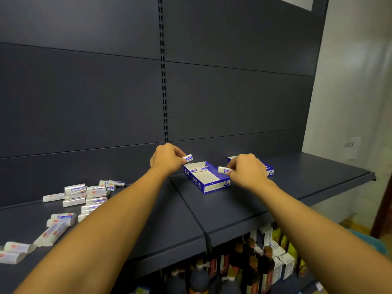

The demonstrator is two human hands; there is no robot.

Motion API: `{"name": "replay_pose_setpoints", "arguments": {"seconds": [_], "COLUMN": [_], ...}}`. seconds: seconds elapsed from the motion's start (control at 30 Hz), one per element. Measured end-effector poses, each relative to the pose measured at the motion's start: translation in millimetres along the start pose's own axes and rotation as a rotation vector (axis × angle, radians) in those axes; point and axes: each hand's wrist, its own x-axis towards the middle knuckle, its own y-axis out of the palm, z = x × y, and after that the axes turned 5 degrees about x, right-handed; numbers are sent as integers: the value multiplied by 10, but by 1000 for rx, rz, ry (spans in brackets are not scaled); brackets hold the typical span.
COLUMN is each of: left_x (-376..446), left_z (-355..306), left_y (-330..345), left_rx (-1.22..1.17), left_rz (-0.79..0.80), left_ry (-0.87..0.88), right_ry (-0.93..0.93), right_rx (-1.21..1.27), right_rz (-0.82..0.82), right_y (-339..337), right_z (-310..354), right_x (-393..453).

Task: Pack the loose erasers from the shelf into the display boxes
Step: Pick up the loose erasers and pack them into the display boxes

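An open blue-and-white display box (pixel 214 185) sits on the dark shelf (pixel 233 204), with two erasers (pixel 201 169) lying at its far end. My left hand (pixel 166 159) pinches a white eraser (pixel 188 158) just above the box's far left corner. My right hand (pixel 247 169) pinches another eraser (pixel 222 169) over the box's right wall. A second blue display box (pixel 269 169) stands behind my right hand, mostly hidden. Several loose erasers (pixel 84 195) lie in a pile at the shelf's left.
More wrapped erasers (pixel 56 227) are scattered near the shelf's front left edge. Bottles and cartons (pixel 250 262) fill the lower shelf beneath. The slotted back panel (pixel 163 81) rises behind the boxes. The shelf ends at the right by a white wall.
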Motion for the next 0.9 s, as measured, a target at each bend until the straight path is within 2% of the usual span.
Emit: {"name": "replay_pose_setpoints", "arguments": {"seconds": [0.13,0.3,0.63,0.9], "left_x": [255,467,704,948], "left_z": [87,205,158,65], "left_y": [204,407,851,1200], "left_rx": [-41,-134,-116,-123], "left_rz": [2,-4,-31,-95], "left_ry": [-38,-82,-97,-190], "right_ry": [-15,-33,-125,-228], "right_rx": [33,208,316,429], "right_rz": [6,-2,108,174], "right_y": [95,282,852,1164], "right_z": [-117,-225,-403,-597], "right_x": [349,756,1428,1793]}}
